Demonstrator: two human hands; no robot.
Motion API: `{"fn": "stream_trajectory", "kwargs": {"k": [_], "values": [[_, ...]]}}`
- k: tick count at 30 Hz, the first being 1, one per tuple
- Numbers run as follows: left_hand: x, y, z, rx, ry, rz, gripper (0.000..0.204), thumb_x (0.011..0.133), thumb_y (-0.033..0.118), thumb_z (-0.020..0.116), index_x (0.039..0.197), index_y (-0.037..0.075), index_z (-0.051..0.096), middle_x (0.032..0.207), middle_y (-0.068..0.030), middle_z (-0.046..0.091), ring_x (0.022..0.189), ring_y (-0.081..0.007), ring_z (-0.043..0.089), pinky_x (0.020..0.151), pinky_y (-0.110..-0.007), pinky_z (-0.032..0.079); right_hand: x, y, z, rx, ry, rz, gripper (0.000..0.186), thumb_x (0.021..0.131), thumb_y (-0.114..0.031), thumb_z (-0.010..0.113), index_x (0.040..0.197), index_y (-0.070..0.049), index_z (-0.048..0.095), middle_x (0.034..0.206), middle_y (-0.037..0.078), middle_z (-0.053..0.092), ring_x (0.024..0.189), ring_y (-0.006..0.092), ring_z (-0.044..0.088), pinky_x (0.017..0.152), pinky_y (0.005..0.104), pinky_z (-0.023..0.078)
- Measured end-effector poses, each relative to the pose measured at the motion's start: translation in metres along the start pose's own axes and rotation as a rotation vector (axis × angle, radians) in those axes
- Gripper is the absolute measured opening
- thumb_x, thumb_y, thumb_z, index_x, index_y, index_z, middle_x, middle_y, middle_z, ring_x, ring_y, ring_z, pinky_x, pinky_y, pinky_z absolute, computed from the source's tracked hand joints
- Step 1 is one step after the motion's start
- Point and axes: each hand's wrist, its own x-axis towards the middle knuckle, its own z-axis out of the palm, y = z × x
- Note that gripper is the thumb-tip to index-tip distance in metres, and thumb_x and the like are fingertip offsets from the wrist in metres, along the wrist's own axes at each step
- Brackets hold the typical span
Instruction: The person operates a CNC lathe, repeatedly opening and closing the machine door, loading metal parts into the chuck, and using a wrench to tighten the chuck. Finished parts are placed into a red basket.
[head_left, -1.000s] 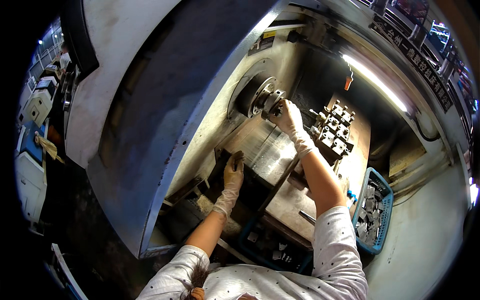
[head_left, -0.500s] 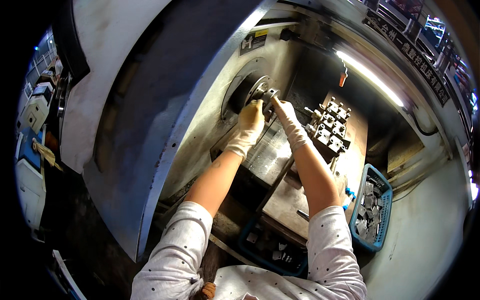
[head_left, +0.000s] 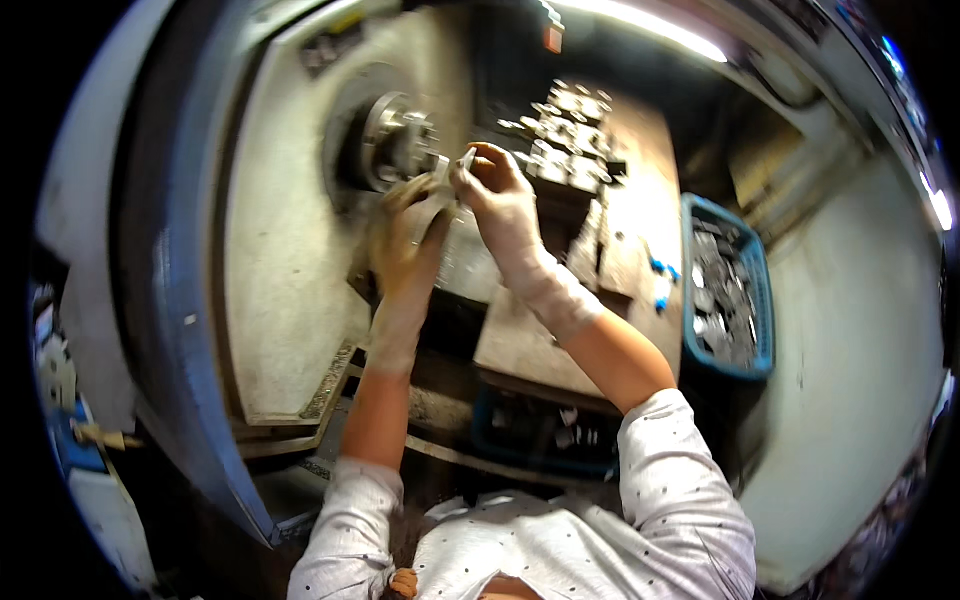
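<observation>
My right hand (head_left: 500,205), in a pale glove, pinches a small flat metal part (head_left: 468,158) between thumb and fingers. Just beside it, my left hand (head_left: 408,225), in a yellowed glove, is raised in front of the lathe chuck (head_left: 385,140). Its fingers are curled and smeared by motion; a pale bit shows at their tips, but I cannot make out what it is. Both hands are close together, a little to the right of the chuck's face.
A tool block (head_left: 570,140) with several bolts stands on the metal slide (head_left: 540,350) to the right. Beyond is a blue basket (head_left: 765,290) of metal parts; another basket (head_left: 490,425) lies below the slide. The machine door (head_left: 200,330) edges the left; a lamp (head_left: 650,28) glows above.
Both hands have come away from the chuck toward me, the right one now showing a small metal part. My view has swung, so the chuck sits further left and higher.
</observation>
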Motion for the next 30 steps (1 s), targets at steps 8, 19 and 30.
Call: {"fn": "stream_trajectory", "kwargs": {"k": [8, 19, 30], "values": [[-0.189, 0.022, -0.044, -0.352, 0.173, -0.588, 0.012, 0.078, 0.007, 0.042, 0.086, -0.001, 0.047, 0.082, -0.0058, 0.048, 0.071, -0.0113, 0.047, 0.067, -0.022, 0.041, -0.136, -0.078, -0.315, -1.544, 0.353, 0.161, 0.047, 0.068, -0.027, 0.055, 0.106, -0.004, 0.039, 0.102, 0.012, 0.043, 0.092, 0.0243, 0.042, 0.079, 0.0325, 0.033], [-0.326, 0.046, 0.065, 0.196, -1.015, -0.381, 0.038, 0.068, 0.034, 0.049, 0.093, 0.005, 0.048, 0.091, -0.0130, 0.050, 0.081, -0.0260, 0.049, 0.069, -0.036, 0.039, -0.314, -0.048, -0.300, -1.062, 0.415, 0.324, 0.038, 0.071, -0.017, 0.050, 0.102, 0.002, 0.037, 0.109, 0.015, 0.036, 0.102, 0.0280, 0.033, 0.086, 0.0335, 0.026], [-0.377, 0.031, 0.139, 0.302, -0.979, -0.268, 0.041, 0.067, 0.031, 0.050, 0.099, 0.006, 0.043, 0.097, -0.0137, 0.046, 0.085, -0.0258, 0.047, 0.068, -0.037, 0.039, -0.374, -0.066, -0.336, -1.212, 0.457, 0.418, 0.029, 0.072, -0.010, 0.047, 0.099, -0.001, 0.041, 0.106, 0.012, 0.038, 0.099, 0.0249, 0.036, 0.085, 0.0324, 0.027]]}}
